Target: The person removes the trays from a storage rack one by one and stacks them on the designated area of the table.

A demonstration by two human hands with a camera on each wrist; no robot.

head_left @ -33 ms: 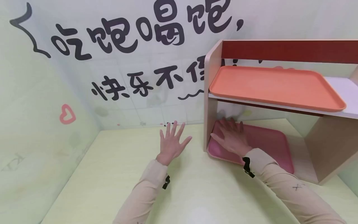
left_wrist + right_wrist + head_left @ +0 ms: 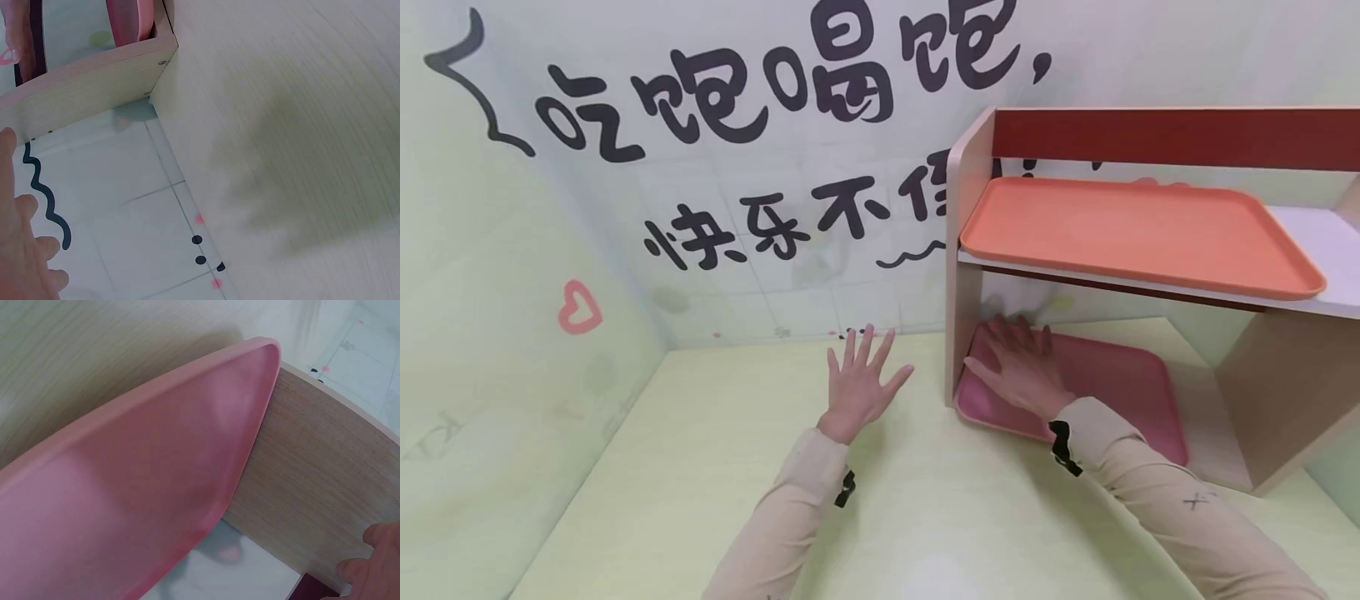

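Observation:
With fingers spread, my left hand (image 2: 859,387) is held above the pale tabletop, left of the shelf unit, and grips nothing. Its shadow falls on the wood in the left wrist view. My right hand (image 2: 1024,373) reaches into the shelf's lower compartment, fingers spread, over the left part of a pink tray (image 2: 1120,379). In the right wrist view, fingertips (image 2: 369,562) show apart from the pink tray's surface (image 2: 156,469). That tray lies in the lower compartment, its front left edge sticking out a little. On the upper shelf lies an orange tray (image 2: 1142,229).
The wooden shelf unit (image 2: 964,333) stands on the tabletop (image 2: 715,467) at the right, with a dark red back rail (image 2: 1172,137). A white wall (image 2: 715,183) with large dark lettering rises behind. At the left, another wall (image 2: 490,333) bears a pink heart.

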